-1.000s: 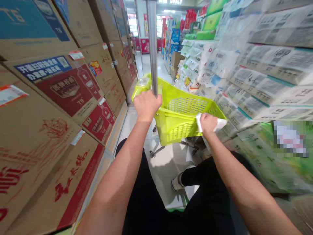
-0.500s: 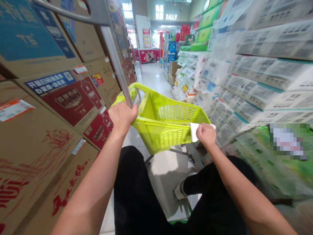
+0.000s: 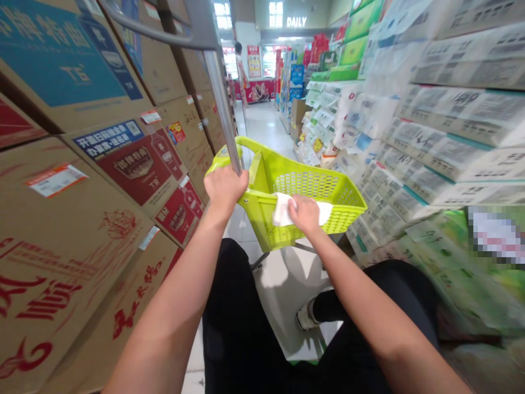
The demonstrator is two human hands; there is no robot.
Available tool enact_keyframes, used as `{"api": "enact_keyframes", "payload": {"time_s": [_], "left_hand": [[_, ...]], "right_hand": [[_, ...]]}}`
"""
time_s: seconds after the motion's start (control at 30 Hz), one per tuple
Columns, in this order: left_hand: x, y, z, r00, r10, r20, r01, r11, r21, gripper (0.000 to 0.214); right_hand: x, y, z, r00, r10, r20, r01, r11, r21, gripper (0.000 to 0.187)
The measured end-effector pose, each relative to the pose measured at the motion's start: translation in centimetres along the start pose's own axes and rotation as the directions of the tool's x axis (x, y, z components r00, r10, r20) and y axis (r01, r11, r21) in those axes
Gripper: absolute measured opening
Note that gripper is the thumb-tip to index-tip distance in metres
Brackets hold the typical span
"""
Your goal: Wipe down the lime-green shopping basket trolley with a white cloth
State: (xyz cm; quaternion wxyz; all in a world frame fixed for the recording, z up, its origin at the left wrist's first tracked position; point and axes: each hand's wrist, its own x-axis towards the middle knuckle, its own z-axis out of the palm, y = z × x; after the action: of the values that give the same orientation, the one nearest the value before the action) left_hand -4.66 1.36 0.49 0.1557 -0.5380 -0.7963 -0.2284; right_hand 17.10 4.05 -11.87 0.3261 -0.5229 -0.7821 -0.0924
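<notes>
A lime-green shopping basket (image 3: pixel 344 183) on a wheeled frame stands in front of my knees, with perforated sides and an open top. My left hand (image 3: pixel 226 189) is closed around its near left corner, at the foot of the metal pole (image 3: pixel 223 104). Above, that pole joins a grey handle (image 3: pixel 164 35). A white cloth (image 3: pixel 282 210) is folded over the near rim, and my right hand (image 3: pixel 304 212) grips the rim through it. Cloth shows on both sides of the fingers. No goods are visible inside the basket.
Stacked cardboard boxes (image 3: pixel 127 169) rise close on the left. White packages (image 3: pixel 451 137) are piled on the right, with green packs (image 3: pixel 447 262) lower down. The aisle floor (image 3: pixel 266 126) runs ahead between them. A person (image 3: pixel 241 71) stands far off.
My right hand has slid the white cloth left along the near rim, from the right corner toward the middle. My left hand keeps its hold. The view has shifted slightly.
</notes>
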Motion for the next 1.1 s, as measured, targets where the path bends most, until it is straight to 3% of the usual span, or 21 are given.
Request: {"api": "enact_keyframes", "payload": {"time_s": [0.13,0.2,0.23,0.3,0.37,0.43,0.5,0.53,0.6,0.77,0.83,0.87,0.93,1.03,1.1], "left_hand": [[0.6,-1.0,0.1,1.0,-0.031,0.002,0.031,1.0,0.006,0.059],[0.4,-0.8,0.1,1.0,-0.027,0.0,0.027,1.0,-0.005,0.059],[0.3,-0.6,0.1,1.0,-0.027,-0.003,0.027,1.0,-0.009,0.059],[-0.1,0.0,0.1,1.0,-0.031,-0.005,0.031,0.999,-0.013,0.059],[-0.3,0.5,0.1,1.0,-0.027,-0.007,0.027,1.0,-0.011,0.058],[-0.2,0.6,0.1,1.0,-0.003,-0.011,0.003,1.0,-0.005,0.057],[0.1,0.2,0.1,1.0,0.022,-0.019,-0.022,1.0,0.008,0.055],[0.3,-0.2,0.1,0.999,0.028,-0.024,-0.028,0.999,0.017,0.055],[0.8,-1.1,0.1,0.999,0.021,-0.034,-0.02,0.999,0.037,0.055],[1.5,-2.8,0.2,0.999,-0.01,-0.04,0.012,0.998,0.054,0.056],[1.4,-2.6,0.2,0.999,-0.002,-0.053,0.005,0.999,0.041,0.055],[1.2,-2.3,0.3,0.998,0.001,-0.06,0.001,0.999,0.034,0.055],[0.9,-1.5,0.3,0.998,0.007,-0.06,-0.005,1.0,0.023,0.054],[0.6,-0.4,0.4,0.999,0.014,-0.045,-0.014,1.0,0.015,0.052],[0.6,-0.1,0.4,0.999,0.023,-0.043,-0.022,1.0,0.017,0.052]], "right_hand": [[-2.8,12.2,-1.6,0.988,0.155,-0.011,-0.155,0.978,-0.14,0.035],[-2.8,14.0,-1.6,0.95,0.303,-0.074,-0.312,0.932,-0.185,0.04],[-2.5,13.2,-1.3,0.924,0.365,-0.112,-0.381,0.905,-0.189,0.042],[-1.2,8.8,-0.2,0.898,0.406,-0.171,-0.432,0.889,-0.155,0.041],[0.0,2.4,1.0,0.947,0.273,-0.171,-0.288,0.955,-0.07,0.037],[0.8,-3.3,1.9,0.958,0.195,-0.21,-0.198,0.98,0.003,0.034],[0.8,-5.7,2.1,0.973,0.106,-0.207,-0.099,0.994,0.042,0.031],[0.5,-5.3,1.9,0.98,0.056,-0.19,-0.048,0.998,0.044,0.03],[-0.8,-1.6,1.3,0.988,-0.026,-0.149,0.028,1.0,0.007,0.027],[-4.3,12.9,-0.6,0.986,0.069,-0.155,-0.1,0.974,-0.202,0.025],[-4.3,14.4,-0.6,0.96,0.174,-0.218,-0.224,0.947,-0.229,0.024],[-3.8,13.5,-0.3,0.941,0.225,-0.251,-0.283,0.932,-0.226,0.025],[-2.1,8.6,0.5,0.911,0.292,-0.292,-0.354,0.916,-0.187,0.027],[0.8,-2.4,2.0,0.956,0.177,-0.233,-0.19,0.981,-0.036,0.029],[2.0,-7.7,2.4,0.962,0.143,-0.233,-0.137,0.99,0.041,0.03]]}}
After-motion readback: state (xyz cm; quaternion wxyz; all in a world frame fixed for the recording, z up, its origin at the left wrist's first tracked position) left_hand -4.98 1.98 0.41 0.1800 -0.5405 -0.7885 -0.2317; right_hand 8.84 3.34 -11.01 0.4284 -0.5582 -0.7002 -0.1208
